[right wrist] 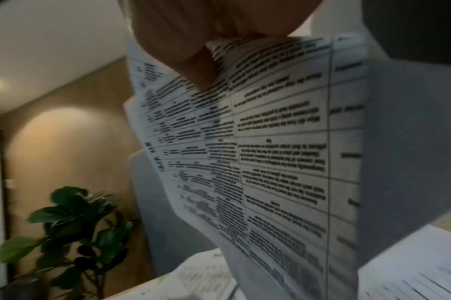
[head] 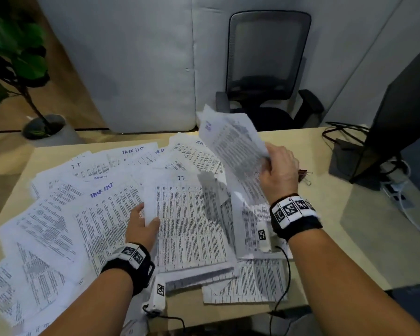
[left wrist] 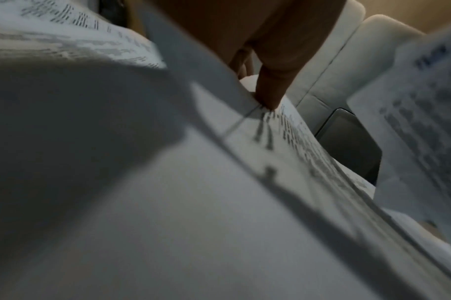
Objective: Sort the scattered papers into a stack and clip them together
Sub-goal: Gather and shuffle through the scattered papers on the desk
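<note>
Printed table sheets (head: 54, 214) lie scattered over the left and middle of the desk. A gathered stack (head: 192, 221) with an "IT" sheet on top sits in front of me. My left hand (head: 144, 220) grips the stack's left edge, thumb on top; in the left wrist view a fingertip (left wrist: 267, 91) presses on the stack (left wrist: 219, 203). My right hand (head: 274, 163) holds a few sheets (head: 230, 139) lifted and tilted above the desk's right side. The right wrist view shows my thumb (right wrist: 193, 67) pinching these sheets (right wrist: 270, 152). Dark binder clips (head: 305, 177) lie just right of my right hand.
The wooden desk (head: 325, 226) shows bare surface on the right. A dark monitor (head: 403, 112) with its stand and cables (head: 398, 190) occupies the far right. An office chair (head: 267, 69) stands behind the desk, and a potted plant (head: 15, 64) is at far left.
</note>
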A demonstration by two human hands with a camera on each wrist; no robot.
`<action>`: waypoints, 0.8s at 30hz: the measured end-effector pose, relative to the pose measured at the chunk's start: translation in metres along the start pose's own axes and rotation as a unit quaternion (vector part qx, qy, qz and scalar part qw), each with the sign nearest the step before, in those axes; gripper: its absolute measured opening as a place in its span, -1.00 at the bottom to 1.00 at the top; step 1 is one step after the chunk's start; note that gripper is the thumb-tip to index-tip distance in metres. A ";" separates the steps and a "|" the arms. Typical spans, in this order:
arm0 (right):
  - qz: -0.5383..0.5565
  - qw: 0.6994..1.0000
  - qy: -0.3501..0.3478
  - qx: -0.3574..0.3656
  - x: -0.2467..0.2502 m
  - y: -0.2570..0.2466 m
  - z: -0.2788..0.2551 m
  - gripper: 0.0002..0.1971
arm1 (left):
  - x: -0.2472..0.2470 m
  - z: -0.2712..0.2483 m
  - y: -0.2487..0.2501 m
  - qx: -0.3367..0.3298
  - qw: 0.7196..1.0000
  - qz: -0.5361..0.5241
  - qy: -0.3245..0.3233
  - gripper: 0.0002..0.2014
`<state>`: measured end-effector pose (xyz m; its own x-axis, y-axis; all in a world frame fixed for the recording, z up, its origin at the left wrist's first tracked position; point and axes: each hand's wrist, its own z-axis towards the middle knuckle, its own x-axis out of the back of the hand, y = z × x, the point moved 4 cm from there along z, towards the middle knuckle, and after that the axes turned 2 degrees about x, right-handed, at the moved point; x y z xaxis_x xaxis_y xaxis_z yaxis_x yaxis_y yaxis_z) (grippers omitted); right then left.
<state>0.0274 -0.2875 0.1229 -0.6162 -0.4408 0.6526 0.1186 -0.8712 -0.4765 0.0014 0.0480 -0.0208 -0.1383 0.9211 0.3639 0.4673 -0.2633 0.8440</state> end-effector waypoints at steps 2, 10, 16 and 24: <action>0.015 0.995 -0.007 0.103 0.000 -0.017 0.004 -0.84 | 0.004 -0.003 0.006 -0.024 0.999 0.025 -0.007 -0.30; 0.163 0.977 -0.102 -0.096 -0.021 -0.041 -0.010 -0.75 | 0.005 -0.027 0.036 -0.047 0.996 -0.017 -0.071 -0.59; 0.182 0.908 -0.254 -0.281 -0.070 -0.014 -0.058 -0.83 | 0.001 -0.042 0.082 -0.086 0.993 -0.048 -0.058 -0.45; 0.409 0.814 -0.210 -0.355 -0.063 -0.026 -0.036 -0.58 | 0.010 -0.040 0.118 -0.202 0.970 -0.127 -0.055 -0.33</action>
<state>0.0347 -0.2294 0.0731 -0.2190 -0.9755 0.0196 -0.2163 0.0290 -0.9759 0.0203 0.0153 0.0980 -0.1006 0.9900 0.0990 0.0467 -0.0947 0.9944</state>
